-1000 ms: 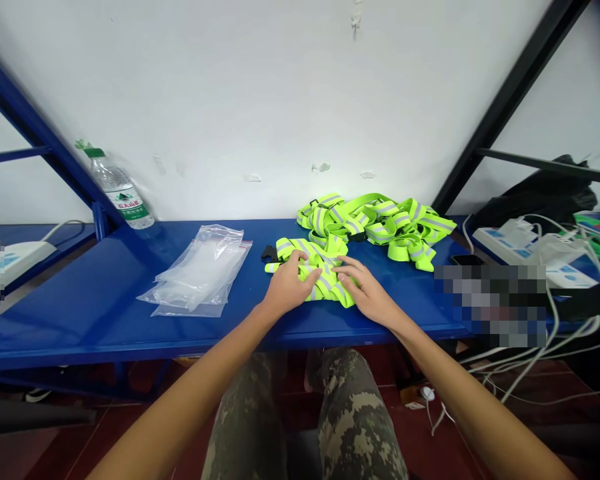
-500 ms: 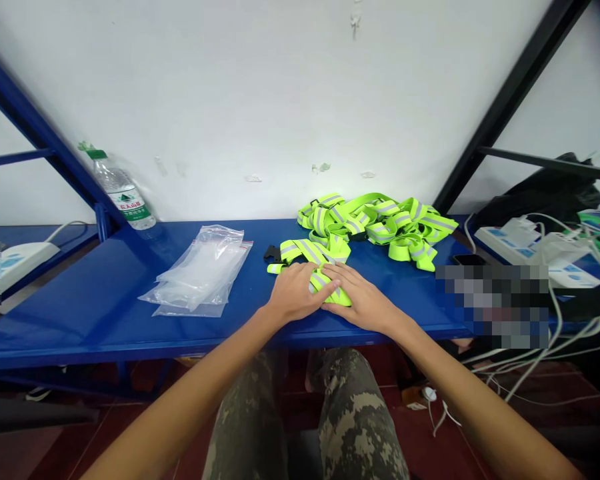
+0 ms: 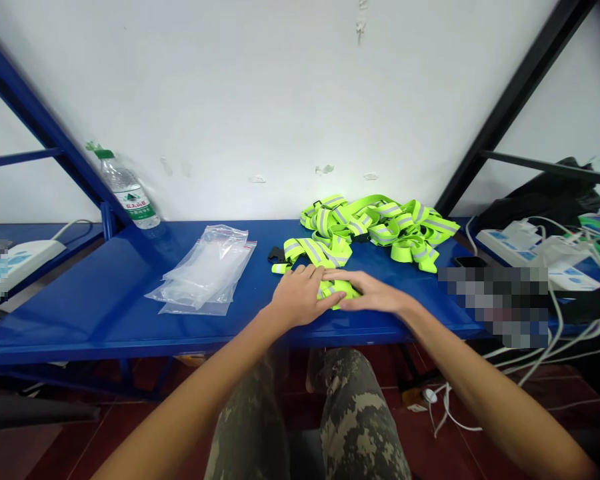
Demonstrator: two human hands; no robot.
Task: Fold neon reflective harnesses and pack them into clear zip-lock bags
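Observation:
A folded lime-yellow reflective strap (image 3: 338, 287) with silver stripes lies at the table's front, between my two hands. My left hand (image 3: 299, 297) closes on its left side, thumb along the near edge. From the right, my right hand (image 3: 375, 292) grips the other end with thumb and fingers, its fingertips reaching over to the left hand. Fingers cover part of the folded strap. Just beyond, another stretch of strap (image 3: 316, 252) lies flat beside a black plastic buckle (image 3: 276, 255); whether it joins the held part is hidden.
Behind, a tangled pile of the same straps (image 3: 380, 223) rests against the wall. Clear zip bags (image 3: 203, 277) lie to the left on the blue table (image 3: 105, 293), near a water bottle (image 3: 135, 200). At right are a phone (image 3: 470, 262), power strips (image 3: 575, 270) and cables.
My right hand has shifted slightly right and turned, now gripping the strap's right end rather than lying across it. My left hand stays on the strap. The view moves slightly.

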